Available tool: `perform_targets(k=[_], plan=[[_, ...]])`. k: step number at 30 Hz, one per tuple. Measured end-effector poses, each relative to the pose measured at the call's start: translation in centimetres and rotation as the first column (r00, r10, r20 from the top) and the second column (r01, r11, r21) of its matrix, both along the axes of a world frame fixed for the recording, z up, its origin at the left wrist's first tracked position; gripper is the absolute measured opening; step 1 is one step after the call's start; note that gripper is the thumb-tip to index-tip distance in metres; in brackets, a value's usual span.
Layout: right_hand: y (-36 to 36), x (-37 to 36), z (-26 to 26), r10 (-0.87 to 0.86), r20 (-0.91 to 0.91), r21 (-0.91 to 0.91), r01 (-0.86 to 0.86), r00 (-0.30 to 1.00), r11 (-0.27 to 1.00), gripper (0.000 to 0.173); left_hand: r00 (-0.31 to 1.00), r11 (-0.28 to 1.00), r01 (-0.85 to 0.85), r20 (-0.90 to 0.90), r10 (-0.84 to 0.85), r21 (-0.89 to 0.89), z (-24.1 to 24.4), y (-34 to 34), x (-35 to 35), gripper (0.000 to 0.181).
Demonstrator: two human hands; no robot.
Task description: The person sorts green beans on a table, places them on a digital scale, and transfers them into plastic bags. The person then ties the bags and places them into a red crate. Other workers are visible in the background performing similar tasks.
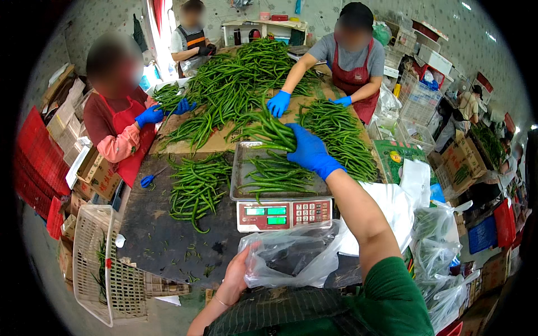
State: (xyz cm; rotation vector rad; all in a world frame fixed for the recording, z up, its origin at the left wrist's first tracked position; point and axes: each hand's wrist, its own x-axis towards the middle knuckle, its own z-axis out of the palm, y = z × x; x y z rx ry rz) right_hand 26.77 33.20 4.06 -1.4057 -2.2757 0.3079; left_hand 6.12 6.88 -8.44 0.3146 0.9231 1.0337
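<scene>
My right hand (311, 151), in a blue glove, grips a bunch of long green chili peppers (269, 130) above the metal pan of a digital scale (284, 215). More green peppers (279, 174) lie in that pan. My bare left hand (237, 269) holds the rim of a clear plastic bag (294, 256), whose mouth gapes in front of the scale. Left of the scale lies a loose pile of peppers (199, 185), and right of it a larger, aligned pile (340, 138). A big heap (239, 80) covers the far part of the table.
Blue-handled scissors (148, 180) lie at the table's left. Co-workers stand at the left (122, 113), far left and right (355, 63); the right one's gloved hand is near my bunch. White bags (378, 210) and filled clear bags (437, 248) are at my right, a plastic crate (110, 269) at lower left.
</scene>
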Motion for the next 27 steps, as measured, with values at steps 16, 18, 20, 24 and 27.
perform_targets(k=[16,18,20,24,27], plan=[[-2.8,6.4,-3.5,-0.090,-0.995,-0.072,-0.301,-0.046,0.951,0.059,0.999,0.999,-0.019,-0.047,0.017,-0.036,-0.6,0.0,0.0,0.033],[-2.7,7.5,-6.3,-0.127,-0.982,-0.058,-0.412,-0.143,0.909,0.059,1.000,0.999,-0.014,-0.012,0.013,-0.033,-1.3,0.3,0.0,0.033],[-4.2,6.8,-6.2,-0.087,-0.979,0.010,-0.474,-0.183,0.880,0.061,1.000,0.999,-0.024,-0.009,0.024,-0.036,-0.7,0.5,0.3,0.033],[-6.8,6.8,-5.2,-0.056,-0.980,0.052,-0.514,-0.193,0.856,0.078,0.996,0.999,-0.017,0.085,0.019,-0.031,-1.5,0.6,0.0,0.033],[-7.5,6.8,-5.7,-0.100,-0.970,0.042,-0.555,-0.223,0.831,0.084,0.997,0.999,-0.025,0.075,0.026,-0.027,-1.3,0.6,0.2,0.033]])
